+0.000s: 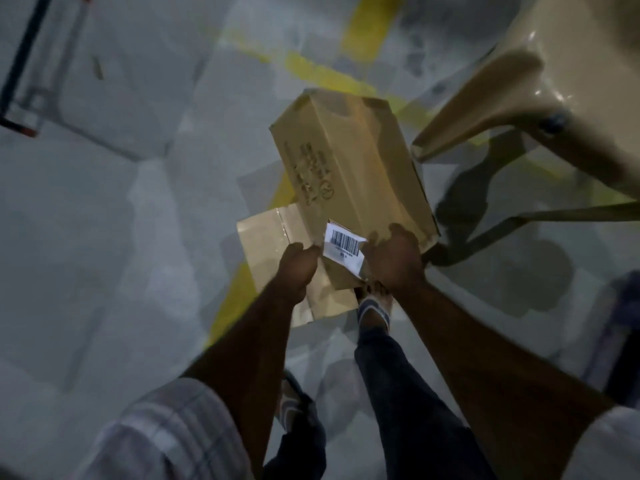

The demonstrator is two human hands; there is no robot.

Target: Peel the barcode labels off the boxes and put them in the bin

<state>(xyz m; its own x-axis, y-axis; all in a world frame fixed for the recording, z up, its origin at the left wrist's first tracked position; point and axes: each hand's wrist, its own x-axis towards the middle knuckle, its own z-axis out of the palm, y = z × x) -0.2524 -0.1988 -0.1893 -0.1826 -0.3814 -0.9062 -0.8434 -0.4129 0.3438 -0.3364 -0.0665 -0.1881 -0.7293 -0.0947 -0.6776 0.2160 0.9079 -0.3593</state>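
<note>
A long brown cardboard box (349,174) is held above the floor, its near end toward me. A white barcode label (343,245) sits on that near end, its upper right corner lifted off the cardboard. My left hand (298,268) grips the box's near left edge beside the label. My right hand (393,258) grips the near right corner, fingers curled over the top, touching the label's right edge. A second, flatter piece of cardboard (266,244) shows under the box on the left. No bin is clearly in view.
A beige plastic chair (540,98) stands at the right, its legs close to the box. Yellow tape lines (370,26) cross the grey floor. A clear plastic container with a dark rim (52,71) sits at upper left. My legs and sandalled feet (374,310) are below the box.
</note>
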